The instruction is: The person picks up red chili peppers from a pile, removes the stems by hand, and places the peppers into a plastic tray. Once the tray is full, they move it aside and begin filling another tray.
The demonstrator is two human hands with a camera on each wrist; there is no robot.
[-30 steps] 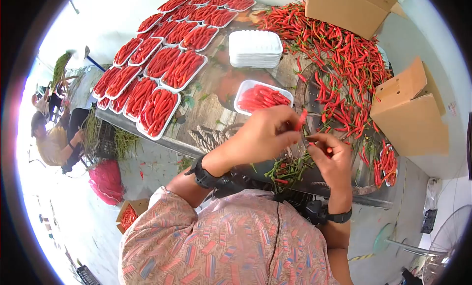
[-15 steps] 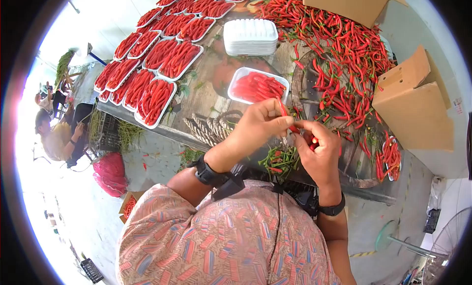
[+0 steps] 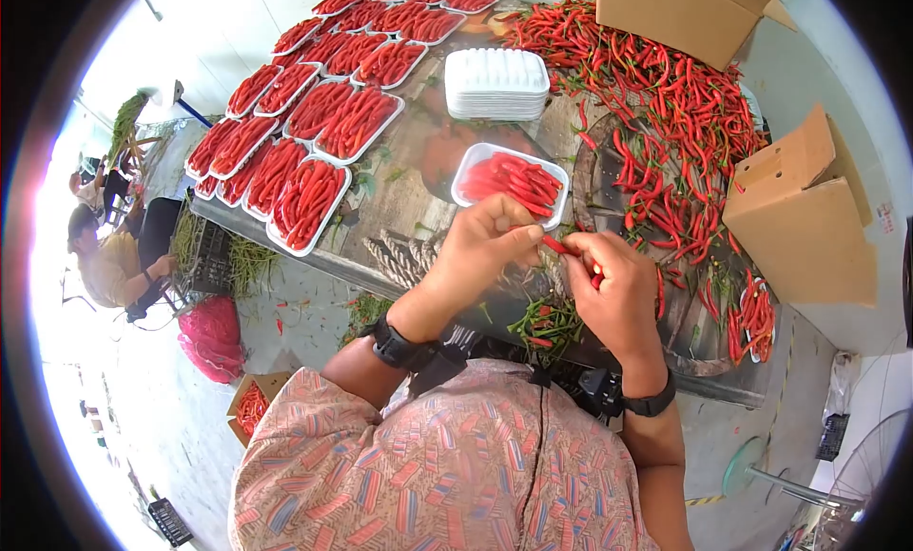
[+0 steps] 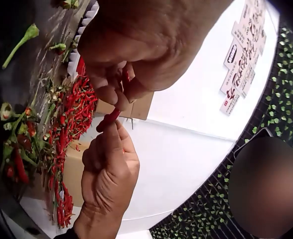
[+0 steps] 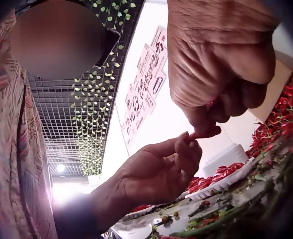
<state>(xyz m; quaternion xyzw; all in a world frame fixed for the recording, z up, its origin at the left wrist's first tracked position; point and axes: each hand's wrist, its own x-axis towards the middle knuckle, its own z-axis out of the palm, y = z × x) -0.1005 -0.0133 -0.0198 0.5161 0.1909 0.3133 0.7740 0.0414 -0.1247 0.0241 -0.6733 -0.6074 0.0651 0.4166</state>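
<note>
Between the two hands a red chili [image 3: 554, 244] is pinched at both ends, over the near edge of the table. The left hand [image 3: 483, 254] holds one end with thumb and fingertips; the right hand [image 3: 613, 290] grips the other, with more red chili showing inside its curled fingers. In the left wrist view the chili [image 4: 109, 118] spans the fingertips of both hands. Just beyond the hands lies a white tray [image 3: 460, 192] partly filled with red chilies [image 3: 523, 185]. Green stems [image 3: 550, 325] are heaped below the hands.
Filled chili trays [image 3: 309, 204] stand in rows at the left. A stack of empty white trays [image 3: 495, 83] is behind the part-filled one. Loose chilies [image 3: 666, 123] spread over the right side, beside cardboard boxes [image 3: 804, 218]. A seated person [image 3: 109, 266] is at far left.
The chili between the hands was upright in the left fingers and now lies flatter between both hands. The hands have come closer together, and the right hand has turned slightly.
</note>
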